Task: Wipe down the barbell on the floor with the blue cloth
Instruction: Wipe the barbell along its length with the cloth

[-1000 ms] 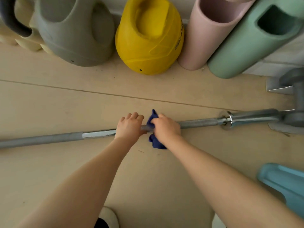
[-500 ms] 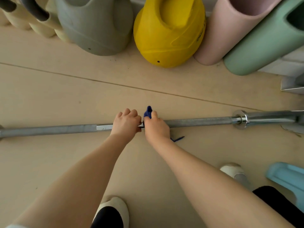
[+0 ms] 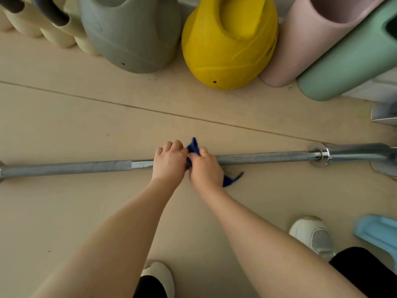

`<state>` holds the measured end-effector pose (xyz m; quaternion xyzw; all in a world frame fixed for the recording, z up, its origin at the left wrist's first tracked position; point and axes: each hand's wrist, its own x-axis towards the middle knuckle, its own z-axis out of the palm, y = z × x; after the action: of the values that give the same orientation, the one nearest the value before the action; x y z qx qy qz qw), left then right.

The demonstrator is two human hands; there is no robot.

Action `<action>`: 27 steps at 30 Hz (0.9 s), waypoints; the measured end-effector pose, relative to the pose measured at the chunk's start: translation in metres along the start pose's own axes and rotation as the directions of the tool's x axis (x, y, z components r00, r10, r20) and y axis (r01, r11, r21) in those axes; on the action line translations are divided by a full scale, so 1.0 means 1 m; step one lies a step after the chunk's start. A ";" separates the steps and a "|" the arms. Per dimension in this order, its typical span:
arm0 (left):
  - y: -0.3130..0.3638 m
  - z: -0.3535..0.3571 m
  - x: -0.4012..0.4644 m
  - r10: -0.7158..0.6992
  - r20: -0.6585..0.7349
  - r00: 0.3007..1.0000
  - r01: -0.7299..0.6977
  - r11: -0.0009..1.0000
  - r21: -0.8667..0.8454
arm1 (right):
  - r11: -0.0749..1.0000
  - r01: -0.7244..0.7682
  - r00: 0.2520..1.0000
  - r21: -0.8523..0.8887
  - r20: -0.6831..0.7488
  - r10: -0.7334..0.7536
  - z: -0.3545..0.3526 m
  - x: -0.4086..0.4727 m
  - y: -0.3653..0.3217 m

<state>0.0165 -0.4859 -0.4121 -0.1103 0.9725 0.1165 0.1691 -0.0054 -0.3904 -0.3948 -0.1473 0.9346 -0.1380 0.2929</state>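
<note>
Here the barbell [image 3: 257, 157] lies across the floor [image 3: 86, 125] under both hands. Left hand [image 3: 169, 161] grips the bare shaft; right hand [image 3: 205, 169], touching it, grips the blue cloth [image 3: 193, 147] wrapped round the shaft

Both arms reach forward, left hand [image 3: 169, 162] and right hand [image 3: 205, 169] touching side by side, fingers [image 3: 173, 145] curled downward.

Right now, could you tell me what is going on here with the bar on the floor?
A person is crouched over a long grey steel barbell lying on the pale floor. The right hand holds a dark blue cloth wrapped on the shaft at mid-bar, while the left hand grips the bar right beside it. Coloured kettlebells stand behind.
</note>
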 end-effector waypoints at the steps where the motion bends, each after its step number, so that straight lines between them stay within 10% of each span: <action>1: -0.001 0.001 0.000 -0.009 -0.039 0.999 0.009 1.000 -0.013 | 0.999 0.041 0.999 -0.014 0.005 -0.041 0.003 -0.002 -0.003; 12: -0.003 0.005 0.004 -0.027 -0.072 0.997 0.020 0.995 -0.102 | 0.939 -0.218 0.973 -0.267 -0.132 0.189 -0.030 0.011 0.053; 20: 0.008 0.007 0.011 -0.042 -0.173 0.984 0.019 0.990 -0.137 | 0.976 0.044 0.995 -0.215 -0.080 -0.063 -0.017 0.014 0.045; 27: 0.022 0.006 0.012 0.210 -0.239 0.948 -0.217 0.976 -0.002 | 0.933 -0.302 0.934 -0.195 -0.258 0.248 -0.050 0.017 0.121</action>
<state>0.0016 -0.4657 -0.4179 -0.0200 0.9902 0.1336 0.0365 -0.0717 -0.2768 -0.4061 -0.0306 0.9831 -0.0017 0.1807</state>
